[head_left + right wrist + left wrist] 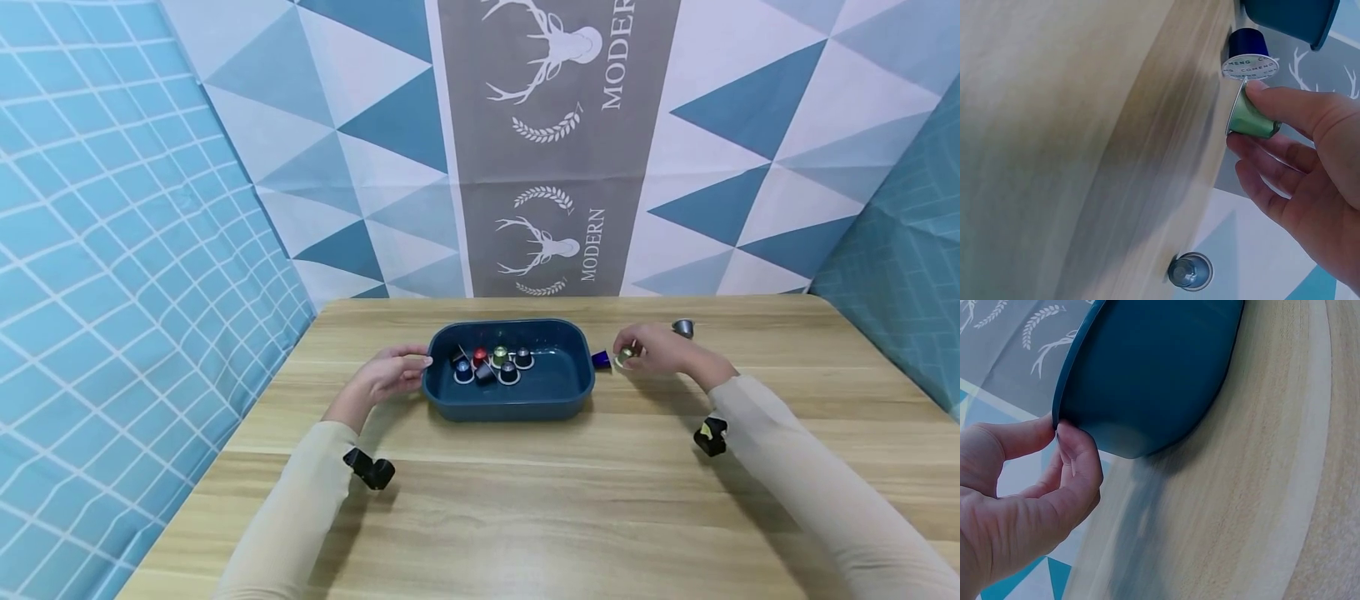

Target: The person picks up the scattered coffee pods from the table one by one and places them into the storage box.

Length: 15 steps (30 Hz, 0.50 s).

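Observation:
A dark blue rectangular tub (pixel 506 412) stands on the table with several coffee capsules inside, among them a red one (pixel 480 356), a green one (pixel 500 354) and a blue one (pixel 463 369). My left hand (pixel 388 373) pinches the tub's left rim between thumb and fingers, as the left wrist view shows. To the right of the tub, my right hand (pixel 662 347) holds a light green coffee capsule (pixel 1252 119) between thumb and fingertips, close to the table. Beside that capsule, a dark blue coffee capsule (pixel 1249 45) lies on its side near the tub's right end.
Beyond my right hand a grey coffee capsule (pixel 683 327) lies on the wooden table (pixel 517 508). Patterned cloth (pixel 375 167) hangs behind the table, and a blue checked sheet (pixel 135 250) borders its left side.

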### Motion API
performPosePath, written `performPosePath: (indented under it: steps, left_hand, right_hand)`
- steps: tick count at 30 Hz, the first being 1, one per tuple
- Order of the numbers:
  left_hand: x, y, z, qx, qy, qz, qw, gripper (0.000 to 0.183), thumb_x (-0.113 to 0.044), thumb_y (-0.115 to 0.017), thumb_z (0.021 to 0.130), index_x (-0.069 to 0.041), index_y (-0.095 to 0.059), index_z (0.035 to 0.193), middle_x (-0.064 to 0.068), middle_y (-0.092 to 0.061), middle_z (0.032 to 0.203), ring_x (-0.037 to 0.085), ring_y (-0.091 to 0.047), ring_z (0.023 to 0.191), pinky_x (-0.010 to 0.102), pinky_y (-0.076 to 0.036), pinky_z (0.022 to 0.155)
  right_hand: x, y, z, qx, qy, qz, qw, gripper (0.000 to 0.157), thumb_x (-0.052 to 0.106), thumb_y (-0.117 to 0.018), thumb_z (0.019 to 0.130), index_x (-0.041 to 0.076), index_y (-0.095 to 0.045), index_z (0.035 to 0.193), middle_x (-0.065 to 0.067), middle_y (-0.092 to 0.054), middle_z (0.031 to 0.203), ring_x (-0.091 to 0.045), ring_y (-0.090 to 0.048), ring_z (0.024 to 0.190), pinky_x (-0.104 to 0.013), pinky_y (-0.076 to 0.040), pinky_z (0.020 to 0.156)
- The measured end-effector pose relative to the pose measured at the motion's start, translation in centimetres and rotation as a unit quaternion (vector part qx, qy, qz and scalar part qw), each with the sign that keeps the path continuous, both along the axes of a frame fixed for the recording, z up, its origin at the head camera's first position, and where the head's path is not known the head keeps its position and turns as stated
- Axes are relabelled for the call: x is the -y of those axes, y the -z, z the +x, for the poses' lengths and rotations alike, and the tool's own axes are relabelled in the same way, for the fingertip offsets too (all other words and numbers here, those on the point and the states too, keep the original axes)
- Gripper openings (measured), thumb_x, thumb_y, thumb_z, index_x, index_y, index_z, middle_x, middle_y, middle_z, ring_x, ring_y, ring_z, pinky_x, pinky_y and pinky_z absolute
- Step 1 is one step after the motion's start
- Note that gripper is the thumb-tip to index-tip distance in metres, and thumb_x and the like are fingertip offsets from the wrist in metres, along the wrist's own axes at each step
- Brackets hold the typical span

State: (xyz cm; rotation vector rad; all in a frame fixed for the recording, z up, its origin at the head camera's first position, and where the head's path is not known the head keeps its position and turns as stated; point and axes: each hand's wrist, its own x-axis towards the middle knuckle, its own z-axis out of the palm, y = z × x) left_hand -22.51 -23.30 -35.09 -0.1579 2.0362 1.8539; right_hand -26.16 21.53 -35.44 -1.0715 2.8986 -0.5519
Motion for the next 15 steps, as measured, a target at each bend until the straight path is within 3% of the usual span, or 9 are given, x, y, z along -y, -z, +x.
performPosePath:
  steps: [7,15]
  left_hand:
    - [0.03,-0.11,0.0,-0.001,0.0,0.006,1.0,0.043,-0.009,-0.055,0.096,-0.001,-0.04,0.135,-0.007,-0.062,0.078,0.004,-0.058,0.071,0.019,-0.05,0.068]
    - [-0.01,-0.03,0.09,-0.001,0.003,0.02,0.9998,0.044,-0.009,-0.055,0.096,0.001,-0.04,0.136,-0.006,-0.064,0.08,0.004,-0.06,0.072,0.02,-0.05,0.069]
  right_hand:
    - [0.03,-0.7,0.34,-0.011,-0.008,-0.006,1.0,0.012,-0.002,-0.067,0.083,0.003,-0.067,0.095,-0.008,-0.069,0.09,-0.017,-0.063,0.081,-0.038,-0.054,0.075]
    - [0.0,-0.91,0.82,-0.057,-0.014,-0.01,0.998,0.014,-0.001,-0.069,0.083,0.0,-0.067,0.097,-0.011,-0.068,0.092,-0.02,-0.063,0.081,-0.043,-0.055,0.073]
